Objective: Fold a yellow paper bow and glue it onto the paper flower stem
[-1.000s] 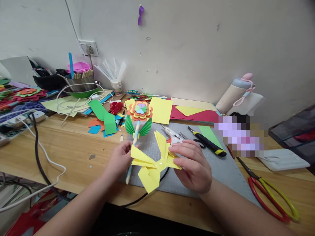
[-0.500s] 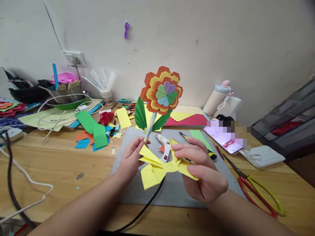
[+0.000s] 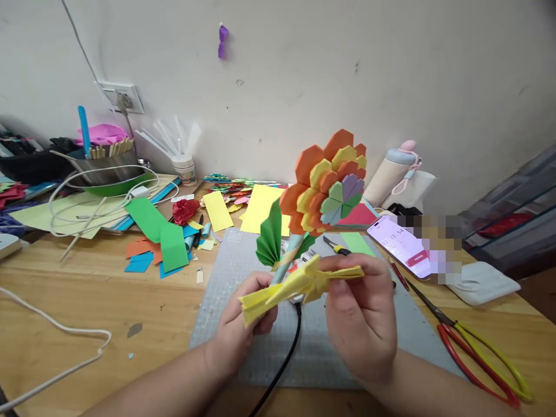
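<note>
From here I can make out only digits: 02, 33 and 54, in a row across the lit screen of the phone point(image 3: 397, 246), lying toward the counter's point(image 3: 99, 278) back right corner. The red patch point(image 3: 417, 258) below them is too blurred to read, and the wall's point(image 3: 286, 63) small scrawl point(image 3: 240, 83) is illegible.

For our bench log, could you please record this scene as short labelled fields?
Left grip: holds paper flower, tilted rightward, by its stem
Right grip: pinches yellow folded paper
Beneath: grey cutting mat
At right: scissors with red and yellow handles; lit phone
At left: green paper pieces; red crumpled paper
</note>
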`<action>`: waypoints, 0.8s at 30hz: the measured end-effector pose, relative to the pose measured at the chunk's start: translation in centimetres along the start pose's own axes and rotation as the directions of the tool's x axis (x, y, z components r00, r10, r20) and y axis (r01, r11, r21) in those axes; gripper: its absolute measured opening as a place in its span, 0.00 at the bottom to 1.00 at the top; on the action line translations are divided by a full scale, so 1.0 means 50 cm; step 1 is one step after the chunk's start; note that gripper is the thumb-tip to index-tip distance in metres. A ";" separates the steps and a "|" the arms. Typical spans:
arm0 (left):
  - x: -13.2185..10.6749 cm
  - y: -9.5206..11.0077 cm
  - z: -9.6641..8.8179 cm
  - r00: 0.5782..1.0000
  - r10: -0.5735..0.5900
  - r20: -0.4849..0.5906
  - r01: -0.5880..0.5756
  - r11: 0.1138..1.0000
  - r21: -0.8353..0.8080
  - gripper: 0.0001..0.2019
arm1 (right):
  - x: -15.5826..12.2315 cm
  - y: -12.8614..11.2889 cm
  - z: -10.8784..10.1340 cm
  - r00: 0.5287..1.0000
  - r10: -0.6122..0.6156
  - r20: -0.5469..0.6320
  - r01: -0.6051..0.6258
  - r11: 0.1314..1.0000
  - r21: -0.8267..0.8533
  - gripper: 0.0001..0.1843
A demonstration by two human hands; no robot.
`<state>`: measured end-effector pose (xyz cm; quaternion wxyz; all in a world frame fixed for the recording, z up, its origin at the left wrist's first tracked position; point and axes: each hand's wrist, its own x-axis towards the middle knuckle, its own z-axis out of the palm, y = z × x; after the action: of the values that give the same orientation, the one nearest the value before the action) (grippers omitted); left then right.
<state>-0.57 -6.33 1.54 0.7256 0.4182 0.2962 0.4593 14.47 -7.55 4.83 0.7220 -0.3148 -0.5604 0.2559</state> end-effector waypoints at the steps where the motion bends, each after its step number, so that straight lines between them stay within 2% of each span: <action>1: 0.000 -0.002 0.001 1.000 -0.004 0.006 0.005 1.000 -0.011 0.18 | 0.001 0.003 0.000 0.999 0.036 -0.001 -0.036 0.999 -0.031 0.07; 6: 0.004 -0.008 0.012 0.998 -0.055 -0.033 0.051 0.992 -0.117 0.17 | 0.011 0.025 0.002 0.975 0.216 0.052 -0.211 0.974 -0.083 0.05; 12: 0.013 -0.001 0.026 0.986 -0.144 -0.082 0.118 0.958 -0.263 0.15 | 0.031 0.048 0.004 0.910 0.400 0.104 -0.407 0.911 0.061 0.09; 17: 0.020 0.001 0.027 0.976 -0.208 -0.067 0.179 0.937 -0.300 0.11 | 0.052 0.061 -0.002 0.826 0.556 0.098 -0.564 0.812 0.150 0.13; 20: 0.026 0.002 0.022 0.964 -0.254 -0.074 0.222 0.929 -0.297 0.11 | 0.057 0.065 -0.006 0.748 0.653 0.116 -0.662 0.725 0.190 0.15; 22: 0.030 0.002 0.016 0.953 -0.290 -0.083 0.254 0.920 -0.299 0.10 | 0.057 0.067 -0.007 0.700 0.699 0.143 -0.712 0.673 0.199 0.17; 24: 0.033 0.001 0.011 0.944 -0.315 -0.094 0.274 0.911 -0.307 0.09 | 0.055 0.070 -0.008 0.677 0.718 0.159 -0.735 0.650 0.193 0.17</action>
<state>0.50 -5.00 1.78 0.8172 0.2241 0.3358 0.4113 15.47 -3.28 3.93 0.5719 -0.4137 -0.3763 0.6001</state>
